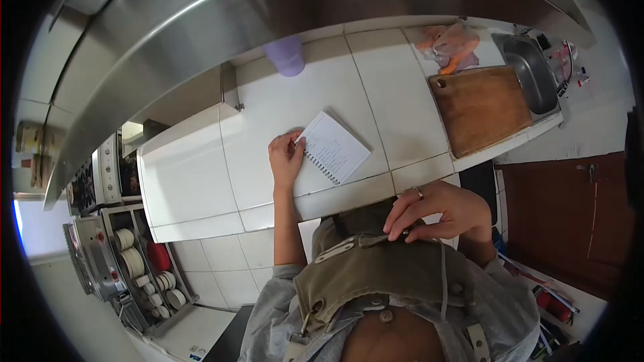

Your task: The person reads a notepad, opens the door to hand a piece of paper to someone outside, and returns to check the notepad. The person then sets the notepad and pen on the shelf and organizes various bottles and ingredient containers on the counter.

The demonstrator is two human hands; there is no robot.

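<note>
Notebook [345, 144]: it lies open on the white surface [188, 188], turned at an angle, with its spiral [322, 166] on the side nearer to the person. There is handwriting on the page, but it is too small to read.
Left hand [287, 157]: its fingers are bent close together at the corner of the notebook, beside the spiral; I cannot tell if they pinch the paper or only rest against it.
Right hand [439, 211]: it is at the top edge of the apron [382, 278], the thumb and fingers bent toward each other with a small gap. A small dark thing [404, 233] shows between them; I cannot tell if it is gripped.
Care at the notebook: a light, steady touch at the corner seems best, so the pages do not bend or slide.
Care at the apron: the fingers should work gently, I think, because the cloth can fold and catch the small dark thing.
Around: a purple cup [287, 57] stands beyond the notebook; a cutting board [479, 110] is well apart, beside the sink [533, 77].
</note>
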